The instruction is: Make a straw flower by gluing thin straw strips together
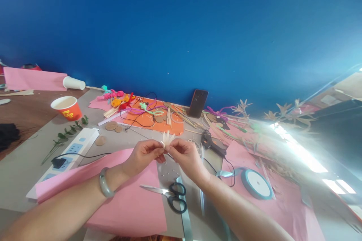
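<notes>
My left hand (144, 154) and my right hand (183, 156) meet above the table, both pinching a small pale straw-coloured flower piece (167, 138) whose thin petals fan upward between the fingertips. A grey-green bangle (105, 182) sits on my left wrist. Below the hands lie black-handled scissors (169, 194) on the grey table (17, 169), beside a pink paper sheet (127, 199).
A glue gun (212, 143) and a teal ribbon roll (256, 183) lie to the right. A white power strip (70, 150), green sprig (66, 133) and red paper cup (67, 107) are left. An orange sheet (149, 118) with pipe-cleaner crafts and a phone (198, 102) stand by the blue wall.
</notes>
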`<state>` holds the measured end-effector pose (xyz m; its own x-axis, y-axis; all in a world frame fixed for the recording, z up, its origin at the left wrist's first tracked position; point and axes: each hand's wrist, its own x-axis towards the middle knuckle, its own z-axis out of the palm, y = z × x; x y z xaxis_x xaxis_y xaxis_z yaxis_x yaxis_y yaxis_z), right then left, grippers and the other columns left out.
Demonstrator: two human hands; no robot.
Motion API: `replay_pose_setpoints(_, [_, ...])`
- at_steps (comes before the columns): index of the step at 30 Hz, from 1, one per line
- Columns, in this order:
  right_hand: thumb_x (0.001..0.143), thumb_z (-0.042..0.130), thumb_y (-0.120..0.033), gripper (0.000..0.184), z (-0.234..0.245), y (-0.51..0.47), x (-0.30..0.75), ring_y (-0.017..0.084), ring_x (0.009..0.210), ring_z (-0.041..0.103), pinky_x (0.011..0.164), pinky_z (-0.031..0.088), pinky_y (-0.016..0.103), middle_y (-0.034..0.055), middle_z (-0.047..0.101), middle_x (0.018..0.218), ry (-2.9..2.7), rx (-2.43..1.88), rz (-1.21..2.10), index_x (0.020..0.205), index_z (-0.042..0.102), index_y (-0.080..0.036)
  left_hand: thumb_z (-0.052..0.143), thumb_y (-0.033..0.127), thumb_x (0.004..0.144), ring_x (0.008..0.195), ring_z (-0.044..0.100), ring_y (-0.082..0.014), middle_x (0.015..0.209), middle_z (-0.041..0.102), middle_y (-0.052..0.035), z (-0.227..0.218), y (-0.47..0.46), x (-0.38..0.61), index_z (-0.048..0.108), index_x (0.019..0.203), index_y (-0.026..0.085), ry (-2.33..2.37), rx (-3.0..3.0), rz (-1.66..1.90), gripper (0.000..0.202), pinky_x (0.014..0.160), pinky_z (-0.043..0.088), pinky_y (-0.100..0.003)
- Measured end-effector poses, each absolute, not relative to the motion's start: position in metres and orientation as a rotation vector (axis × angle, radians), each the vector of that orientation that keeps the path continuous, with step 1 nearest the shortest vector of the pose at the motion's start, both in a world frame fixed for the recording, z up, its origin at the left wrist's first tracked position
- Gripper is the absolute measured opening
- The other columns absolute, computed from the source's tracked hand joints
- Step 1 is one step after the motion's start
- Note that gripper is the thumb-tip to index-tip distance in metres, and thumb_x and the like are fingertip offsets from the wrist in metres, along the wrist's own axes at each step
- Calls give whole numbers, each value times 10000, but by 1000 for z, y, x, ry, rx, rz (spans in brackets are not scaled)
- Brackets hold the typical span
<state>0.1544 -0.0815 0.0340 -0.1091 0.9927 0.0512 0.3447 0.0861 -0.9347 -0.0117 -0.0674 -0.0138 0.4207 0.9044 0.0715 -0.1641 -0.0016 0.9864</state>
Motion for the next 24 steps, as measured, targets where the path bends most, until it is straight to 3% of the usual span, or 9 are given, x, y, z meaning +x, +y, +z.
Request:
replay_pose_setpoints(8, [794,621,-409,302,43,-84,155,91,464,387,437,312,217,-31,460,478,-1609,-1341,1040,613,645,-169,669,404,787,665,672,-172,673,680,-49,-14,-68,-11,654,802,129,777,1213,1026,276,654,571,-297])
replay_pose_setpoints(24, [801,608,-351,249,45,-86,152,92,467,430,462,368,218,-20,510,512,-1576,-1305,1012,635,676,-179,685,395,776,647,671,-173,652,687,-56,-5,-69,-12,669,752,118,766,1168,1020,279,655,568,-300])
